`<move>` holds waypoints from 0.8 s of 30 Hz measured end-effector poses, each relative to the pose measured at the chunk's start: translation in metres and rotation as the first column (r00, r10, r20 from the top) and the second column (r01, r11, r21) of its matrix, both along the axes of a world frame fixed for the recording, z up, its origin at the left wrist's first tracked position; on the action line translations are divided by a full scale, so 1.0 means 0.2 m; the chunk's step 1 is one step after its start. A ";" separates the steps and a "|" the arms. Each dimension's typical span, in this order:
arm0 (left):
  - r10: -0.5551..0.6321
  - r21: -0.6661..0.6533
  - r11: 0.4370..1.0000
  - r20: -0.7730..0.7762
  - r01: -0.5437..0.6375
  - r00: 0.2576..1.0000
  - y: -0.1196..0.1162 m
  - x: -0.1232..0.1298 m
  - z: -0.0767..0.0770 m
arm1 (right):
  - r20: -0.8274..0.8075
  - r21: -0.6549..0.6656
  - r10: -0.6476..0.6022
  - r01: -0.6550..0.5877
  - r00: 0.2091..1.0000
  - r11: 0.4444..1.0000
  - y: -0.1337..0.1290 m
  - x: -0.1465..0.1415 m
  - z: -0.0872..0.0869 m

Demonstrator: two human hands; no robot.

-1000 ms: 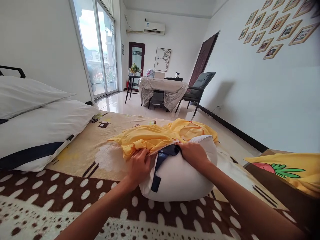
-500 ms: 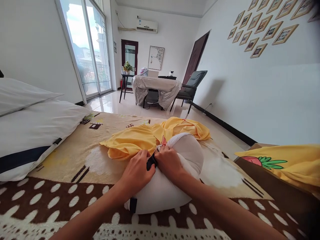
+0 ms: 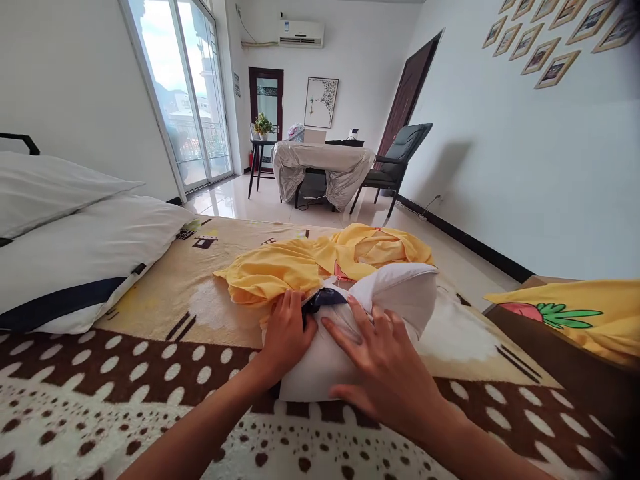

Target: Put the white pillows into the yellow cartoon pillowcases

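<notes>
Head: two hands on one pillow

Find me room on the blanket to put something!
Bare blanket lies between the white pillows and yellow cloth, and on its spotted part beside the left forearm. Crowded: the middle, with left hand, right hand and white bundle.

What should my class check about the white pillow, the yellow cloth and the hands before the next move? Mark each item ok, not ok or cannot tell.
1. Left hand on the white pillow: ok, beside the dark band.
2. Right hand closed on the pillow: not ok, it is spread open over it.
3. Pillow resting on the blanket: ok.
4. Yellow cloth spread flat: not ok, it lies bunched beyond the pillow.
5. Left hand clear of the yellow cloth: cannot tell, they meet in the view.
</notes>
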State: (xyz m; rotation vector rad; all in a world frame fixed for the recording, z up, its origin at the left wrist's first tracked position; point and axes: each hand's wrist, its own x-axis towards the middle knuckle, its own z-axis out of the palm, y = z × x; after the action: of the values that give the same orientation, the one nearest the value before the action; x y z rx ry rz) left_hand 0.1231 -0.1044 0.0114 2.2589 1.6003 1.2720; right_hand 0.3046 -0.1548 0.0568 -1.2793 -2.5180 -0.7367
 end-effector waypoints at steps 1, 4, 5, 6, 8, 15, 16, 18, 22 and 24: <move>-0.018 0.001 1.000 0.028 0.018 0.999 0.00 -0.01 0.00 | 0.010 0.003 -0.027 0.027 1.000 1.000 -0.02 -0.01 -0.01; -0.045 0.000 0.999 0.110 0.045 0.993 0.02 -0.03 0.03 | 0.049 -0.011 -0.055 0.056 0.997 0.998 0.02 -0.08 -0.03; -0.044 -0.002 0.999 0.135 0.045 0.990 0.02 -0.03 0.05 | 0.064 -0.030 -0.043 0.045 0.997 0.999 0.06 -0.10 -0.03; -0.040 -0.006 0.999 0.155 0.042 0.987 0.03 -0.03 0.06 | 0.077 -0.055 -0.027 0.031 0.997 0.998 0.10 -0.12 -0.02; -0.035 -0.015 0.999 0.172 0.039 0.984 0.02 -0.01 0.08 | 0.092 -0.111 -0.007 0.017 0.996 0.994 0.18 -0.15 0.01; -0.223 0.034 0.974 -0.023 0.223 0.975 -0.07 -0.04 0.11 | 0.063 -0.133 -0.097 0.105 0.993 0.986 0.32 -0.05 0.05; -0.247 0.044 0.968 -0.024 0.248 0.969 -0.08 -0.08 0.10 | 0.054 -0.120 -0.128 0.134 0.990 0.984 0.32 -0.01 0.05; -0.236 0.038 0.971 -0.015 0.236 0.972 -0.08 -0.19 0.06 | 0.028 -0.095 -0.193 0.194 0.981 0.976 0.32 0.05 0.04; -0.113 -0.051 0.993 -0.066 0.110 0.991 -0.06 -0.33 -0.04 | -0.006 -0.036 -0.277 0.277 0.961 0.960 0.31 0.15 0.03; -0.082 -0.034 0.996 -0.104 0.078 0.991 -0.03 -0.31 -0.07 | -0.012 0.000 -0.311 0.311 0.950 0.950 0.30 0.17 0.02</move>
State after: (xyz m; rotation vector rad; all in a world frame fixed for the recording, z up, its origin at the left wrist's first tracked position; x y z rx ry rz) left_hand 0.0607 -0.1109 -0.0032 2.3829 1.5326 1.1207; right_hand 0.3389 -0.0953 0.0613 -1.6989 -2.3300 -0.7904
